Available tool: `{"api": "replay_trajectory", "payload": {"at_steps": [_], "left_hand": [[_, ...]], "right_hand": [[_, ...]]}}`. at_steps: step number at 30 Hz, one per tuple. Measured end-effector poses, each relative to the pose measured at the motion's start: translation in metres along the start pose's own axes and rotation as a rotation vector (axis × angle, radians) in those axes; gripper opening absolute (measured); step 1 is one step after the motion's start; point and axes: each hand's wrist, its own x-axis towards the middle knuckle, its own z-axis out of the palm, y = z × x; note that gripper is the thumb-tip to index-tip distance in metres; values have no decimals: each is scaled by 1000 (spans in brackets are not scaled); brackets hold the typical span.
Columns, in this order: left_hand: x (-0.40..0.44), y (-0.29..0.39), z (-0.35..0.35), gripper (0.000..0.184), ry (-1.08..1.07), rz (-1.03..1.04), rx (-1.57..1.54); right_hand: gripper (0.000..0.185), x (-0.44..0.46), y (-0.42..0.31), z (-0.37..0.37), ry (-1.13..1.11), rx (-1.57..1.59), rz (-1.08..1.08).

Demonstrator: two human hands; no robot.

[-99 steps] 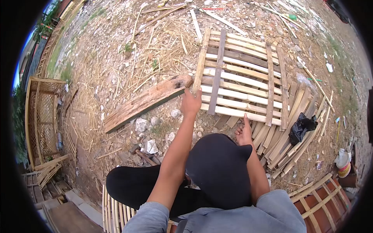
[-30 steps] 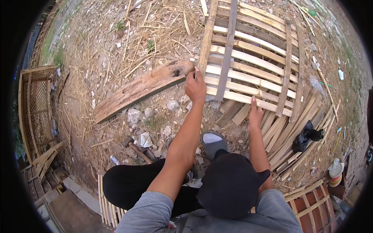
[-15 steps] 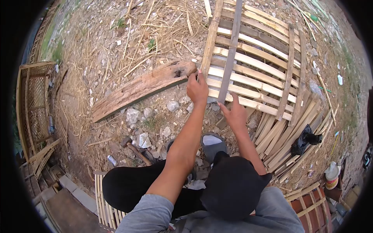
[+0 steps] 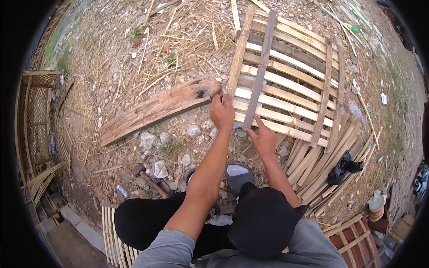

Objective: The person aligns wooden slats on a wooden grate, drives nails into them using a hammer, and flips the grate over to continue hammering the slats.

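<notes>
1. Left hand (image 4: 221, 111): arm reached nearly straight forward, wrist high, back of hand up. Fingers partly bent at the lower left corner of the slatted panel (image 4: 286, 82), beside the lower end of its left rail (image 4: 241, 48). Couldn't tell from where I stood if it had a firm grip.
2. Right hand (image 4: 264, 138): elbow bent, forearm angled in toward the left hand. Thumb and index spread apart at the lower end of the dark crosspiece (image 4: 262, 62); other fingers curled. Nothing visibly clamped; couldn't confirm contact.
3. Panel sat ahead and right of centre, slats running roughly crosswise, bottom edge facing the person. Both hands worked that edge, left half only.
4. Lower right corner of the panel lay above the stack of loose slats (image 4: 308, 167), so that side was crowded. Black plastic bag (image 4: 344, 169) sat on the stack's right part.
5. Left side tight: thick timber beam (image 4: 161, 108) ended just beside the left hand, near the rail.
6. Between beam and legs: stony ground with rocks (image 4: 148, 140) and a hammer (image 4: 153, 182). Some room there, uneven footing. Right slipper (image 4: 238, 172) was planted below the hands.
7. Most room was beyond the beam, upper left: ground littered with straw (image 4: 192, 42) and thin strips.
</notes>
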Motion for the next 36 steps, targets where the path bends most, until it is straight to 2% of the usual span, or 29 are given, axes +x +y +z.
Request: {"api": "replay_trajectory", "payload": {"at_steps": [14, 17, 26, 29, 36], "left_hand": [[0, -1, 1, 38, 5, 0, -8], [-1, -2, 1, 39, 2, -4, -7], [-2, -3, 1, 41, 10, 9, -7], [-1, -3, 2, 41, 2, 3, 5], [-1, 2, 1, 40, 15, -8, 7]], "right_hand": [[64, 0, -3, 0, 24, -16, -7], [64, 0, -10, -7, -53, -30, 57], [65, -2, -2, 3, 27, -30, 5], [68, 1, -13, -11, -127, 3, 141], [67, 3, -30, -24, -73, 39, 46]]}}
